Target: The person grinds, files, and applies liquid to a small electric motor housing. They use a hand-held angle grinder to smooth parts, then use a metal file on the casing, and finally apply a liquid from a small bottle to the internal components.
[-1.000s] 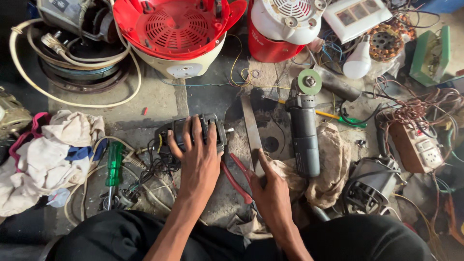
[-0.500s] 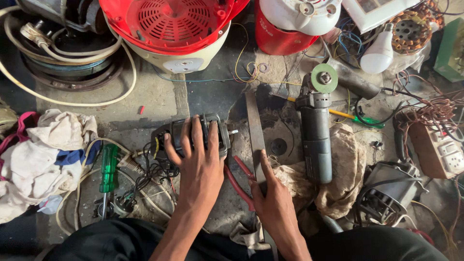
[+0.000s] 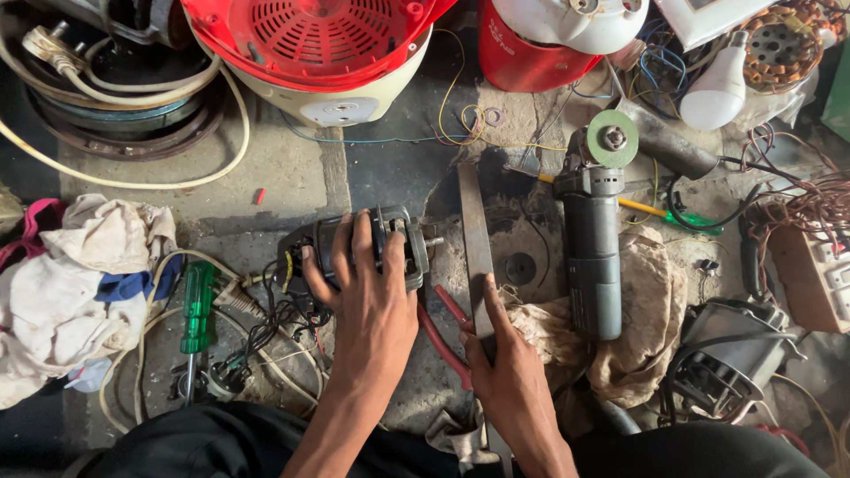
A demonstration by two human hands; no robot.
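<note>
Small dark electric motor [image 3: 354,248], wires trailing to its left, lies on the concrete floor [image 3: 292,168] at centre, directly under the left hand [image 3: 367,301], whose fingers spread over the top of its housing and grip it; a short shaft sticks out at the motor's right end. Long flat metal file [image 3: 475,248] lies just right of the motor, running away from the person; the right hand [image 3: 509,381] closes round its near end, forefinger laid along the blade. Red-handled pliers [image 3: 443,341] lie between the two hands, partly under the right one. Grey angle grinder [image 3: 591,239] with green disc lies right of the file on a dirty cloth [image 3: 651,310]. Green-handled screwdriver [image 3: 197,310] lies well left of the motor, beside a heap of rags [image 3: 80,283]. Red-and-cream fan housing [image 3: 319,53] stands beyond the motor at top. White bulb [image 3: 722,84] at upper right. Against the earlier frames: both hands keep the same holds on motor and file; the forefinger now lies further up the file, and the whole scene sits lower and nearer in view.
</note>
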